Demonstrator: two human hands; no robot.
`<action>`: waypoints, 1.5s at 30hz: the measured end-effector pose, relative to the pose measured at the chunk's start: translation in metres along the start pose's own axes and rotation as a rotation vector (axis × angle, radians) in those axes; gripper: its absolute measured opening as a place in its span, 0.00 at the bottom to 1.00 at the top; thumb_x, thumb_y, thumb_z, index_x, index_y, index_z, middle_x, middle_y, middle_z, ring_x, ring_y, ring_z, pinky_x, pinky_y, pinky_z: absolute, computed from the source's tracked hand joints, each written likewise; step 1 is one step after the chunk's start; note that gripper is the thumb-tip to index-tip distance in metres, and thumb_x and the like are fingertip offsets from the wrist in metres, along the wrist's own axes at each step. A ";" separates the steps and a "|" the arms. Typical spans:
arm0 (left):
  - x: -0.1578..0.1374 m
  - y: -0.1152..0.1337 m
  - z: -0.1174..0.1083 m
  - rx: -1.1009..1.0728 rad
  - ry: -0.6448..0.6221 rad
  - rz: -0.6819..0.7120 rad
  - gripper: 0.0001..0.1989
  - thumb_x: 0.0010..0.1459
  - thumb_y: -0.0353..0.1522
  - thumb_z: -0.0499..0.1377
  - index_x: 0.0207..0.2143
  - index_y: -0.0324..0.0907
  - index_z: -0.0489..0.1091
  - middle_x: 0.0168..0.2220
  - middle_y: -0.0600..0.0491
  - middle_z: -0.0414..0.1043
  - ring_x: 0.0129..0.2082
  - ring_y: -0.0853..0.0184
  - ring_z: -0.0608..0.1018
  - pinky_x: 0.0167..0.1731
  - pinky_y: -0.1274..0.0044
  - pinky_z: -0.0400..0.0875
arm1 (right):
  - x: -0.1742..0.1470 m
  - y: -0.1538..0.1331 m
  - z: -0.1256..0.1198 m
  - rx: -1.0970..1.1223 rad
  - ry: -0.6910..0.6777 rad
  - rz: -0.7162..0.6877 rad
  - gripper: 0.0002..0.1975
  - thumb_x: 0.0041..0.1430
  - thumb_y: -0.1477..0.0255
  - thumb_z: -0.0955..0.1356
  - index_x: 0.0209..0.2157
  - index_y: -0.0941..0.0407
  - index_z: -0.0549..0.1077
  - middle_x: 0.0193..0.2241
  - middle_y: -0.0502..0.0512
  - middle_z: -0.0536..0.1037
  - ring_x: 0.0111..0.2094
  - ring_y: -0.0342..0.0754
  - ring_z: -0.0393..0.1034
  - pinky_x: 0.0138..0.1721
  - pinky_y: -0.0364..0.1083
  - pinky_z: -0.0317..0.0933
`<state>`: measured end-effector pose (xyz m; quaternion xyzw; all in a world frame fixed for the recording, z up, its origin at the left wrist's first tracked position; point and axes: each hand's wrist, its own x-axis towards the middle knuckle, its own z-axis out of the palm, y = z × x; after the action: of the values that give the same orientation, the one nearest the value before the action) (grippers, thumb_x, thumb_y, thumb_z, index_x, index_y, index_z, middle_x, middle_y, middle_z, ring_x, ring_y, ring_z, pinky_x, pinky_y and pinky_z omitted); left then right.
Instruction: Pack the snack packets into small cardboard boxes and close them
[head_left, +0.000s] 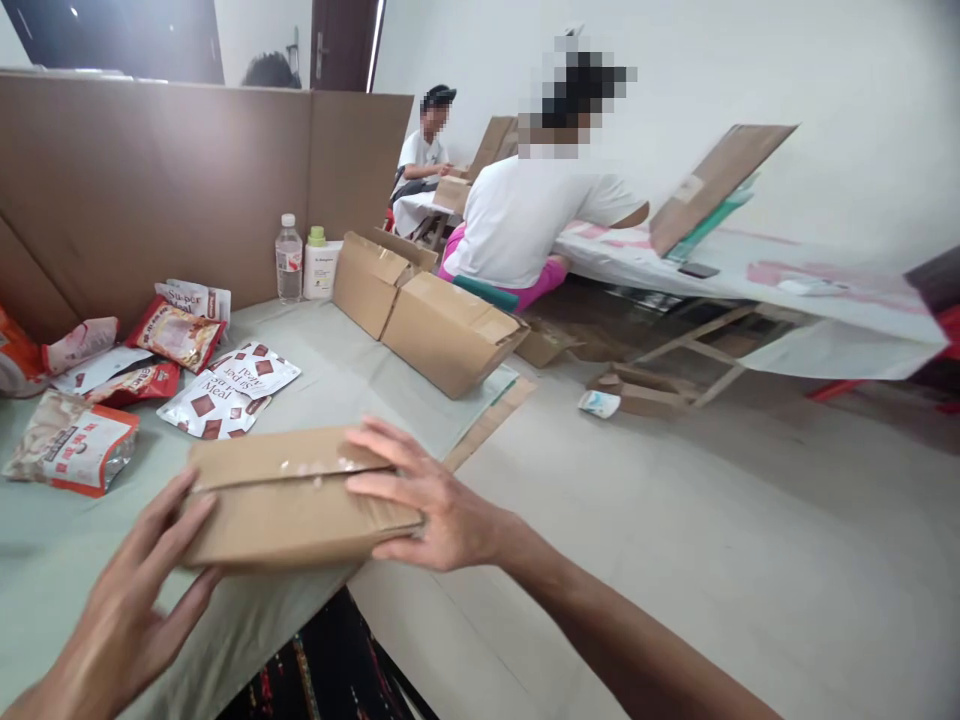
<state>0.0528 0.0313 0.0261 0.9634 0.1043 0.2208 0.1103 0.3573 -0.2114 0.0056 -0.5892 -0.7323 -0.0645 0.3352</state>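
Observation:
Between my two hands is a closed brown cardboard box, at the front edge of the table. Its top flaps meet along a seam with bits of torn tape on it. My left hand grips the box's left end, fingers on top and thumb low on the front side. At the opposite end, my right hand holds the box with fingers spread over the top and the thumb at the near corner. The underside of the box is hidden.
Several food pouches lie on the table's left. Behind them stand a water bottle, a white bottle with a green cap and two cardboard boxes. A tall cardboard panel borders the back. Two people sit at other tables.

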 end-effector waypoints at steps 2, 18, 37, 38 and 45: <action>0.067 0.009 0.028 -0.122 -0.025 0.134 0.30 0.71 0.34 0.55 0.73 0.55 0.57 0.76 0.45 0.55 0.72 0.50 0.68 0.67 0.58 0.73 | -0.024 0.020 -0.020 -0.078 0.042 0.124 0.33 0.61 0.54 0.76 0.63 0.53 0.72 0.70 0.73 0.66 0.76 0.67 0.51 0.69 0.70 0.58; 0.110 0.029 0.158 -0.013 -0.157 0.139 0.29 0.58 0.26 0.61 0.63 0.40 0.69 0.70 0.31 0.63 0.68 0.39 0.72 0.63 0.48 0.73 | 0.129 0.202 -0.001 -0.454 0.221 0.850 0.26 0.60 0.68 0.73 0.59 0.58 0.72 0.68 0.69 0.68 0.72 0.68 0.52 0.65 0.66 0.63; 0.051 0.022 0.167 0.021 0.124 0.309 0.14 0.69 0.30 0.53 0.54 0.40 0.72 0.60 0.37 0.75 0.61 0.46 0.77 0.55 0.54 0.82 | 0.063 0.187 0.064 -0.234 0.098 0.720 0.26 0.63 0.73 0.68 0.62 0.53 0.75 0.63 0.60 0.75 0.63 0.56 0.69 0.65 0.56 0.62; 0.051 0.022 0.167 0.028 0.125 0.309 0.14 0.69 0.30 0.53 0.54 0.39 0.72 0.60 0.37 0.75 0.61 0.46 0.78 0.55 0.53 0.82 | 0.071 0.193 0.065 -0.239 0.091 0.741 0.28 0.63 0.73 0.68 0.64 0.53 0.73 0.65 0.61 0.74 0.63 0.58 0.68 0.65 0.58 0.62; 0.050 0.025 0.167 0.045 0.110 0.304 0.16 0.67 0.28 0.54 0.54 0.39 0.73 0.60 0.36 0.75 0.61 0.45 0.78 0.54 0.52 0.82 | 0.096 0.219 0.073 -0.301 0.069 0.850 0.33 0.64 0.75 0.65 0.70 0.55 0.65 0.72 0.64 0.64 0.65 0.62 0.64 0.65 0.63 0.59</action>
<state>0.1757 -0.0079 -0.0940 0.9568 -0.0321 0.2848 0.0483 0.5181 -0.0319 -0.0617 -0.8772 -0.3962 -0.0464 0.2670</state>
